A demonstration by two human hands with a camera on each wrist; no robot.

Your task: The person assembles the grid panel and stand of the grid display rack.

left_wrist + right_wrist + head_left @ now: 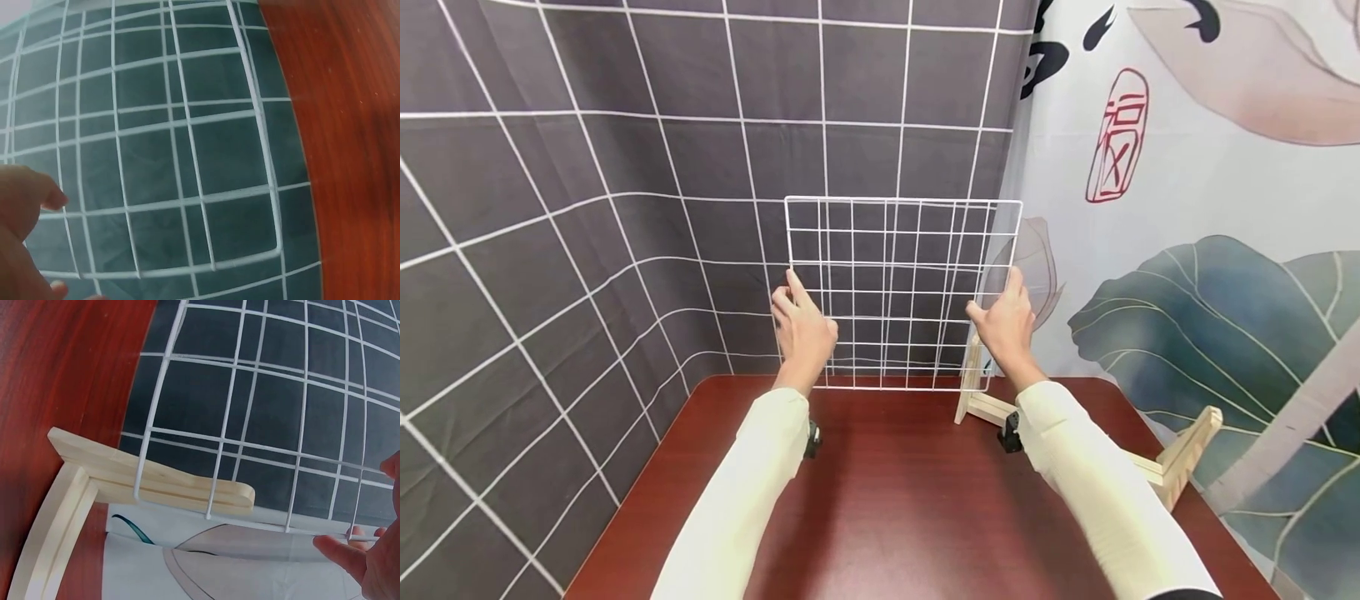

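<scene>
— Holding how?
— Left hand (807, 331) and right hand (1004, 321), opposite sides, fingers gripping edge wires (788, 229); likely to share its weight evenly.
— It being?
— White wire grid (913, 292), roughly upright, at the red-brown table's (910, 500) far end. Rectangular, open mesh, rounded corners; dark checked cloth (692, 62) beyond.

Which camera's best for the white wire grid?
Head: nearly the whole white wire grid shows, though the left hand and right hand hide parts of its sides. Left wrist crops to its lower-left part; right wrist, its lower-right.
</scene>
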